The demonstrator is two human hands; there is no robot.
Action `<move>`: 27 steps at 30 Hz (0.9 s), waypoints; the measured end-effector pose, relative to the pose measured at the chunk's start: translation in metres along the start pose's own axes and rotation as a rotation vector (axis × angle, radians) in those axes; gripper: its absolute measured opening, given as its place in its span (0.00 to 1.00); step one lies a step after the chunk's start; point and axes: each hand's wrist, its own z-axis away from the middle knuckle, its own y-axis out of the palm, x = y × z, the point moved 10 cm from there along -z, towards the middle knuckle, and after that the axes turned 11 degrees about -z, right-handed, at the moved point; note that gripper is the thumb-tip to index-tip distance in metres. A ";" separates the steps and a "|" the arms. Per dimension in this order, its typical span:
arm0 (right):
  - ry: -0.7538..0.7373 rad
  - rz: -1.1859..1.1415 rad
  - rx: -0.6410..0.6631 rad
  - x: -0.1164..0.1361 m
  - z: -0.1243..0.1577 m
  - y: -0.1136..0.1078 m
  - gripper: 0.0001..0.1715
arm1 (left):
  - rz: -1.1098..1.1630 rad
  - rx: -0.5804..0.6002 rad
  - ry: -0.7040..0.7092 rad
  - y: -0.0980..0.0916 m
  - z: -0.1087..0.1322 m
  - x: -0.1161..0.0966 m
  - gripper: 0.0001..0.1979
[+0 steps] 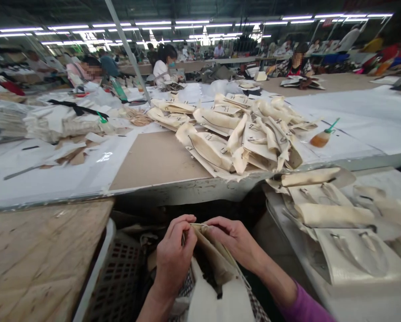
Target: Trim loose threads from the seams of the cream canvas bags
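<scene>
A cream bag piece [217, 297] rests on my lap, its mouth facing up and partly spread so the tan inside shows. My left hand [176, 250] pinches the far left part of its rim, fingers curled over the edge. On the right side of the same rim, my right hand [236, 239] grips with thumb and fingers close together. A thin cord-like edge runs down the bag's right side. The fingertips hide the exact spot where each hand holds the rim.
A heap of cream bag pieces [241, 134] lies on the table ahead. To the right, finished-looking bags with handles [358, 255] lie on a lower surface. A plastic basket [115, 268] stands left, beside a wooden board [36, 259]. A glue bottle [320, 137] stands farther back; people work beyond.
</scene>
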 end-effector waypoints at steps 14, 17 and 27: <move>-0.031 -0.099 0.071 0.007 0.006 0.014 0.19 | 0.073 0.088 0.024 -0.010 -0.003 0.001 0.08; -0.031 -0.098 0.064 0.006 0.007 0.013 0.18 | 0.076 0.081 0.041 -0.012 -0.003 0.000 0.08; -0.024 -0.070 0.021 -0.004 0.004 0.010 0.19 | 0.073 0.130 0.130 -0.010 -0.002 -0.009 0.10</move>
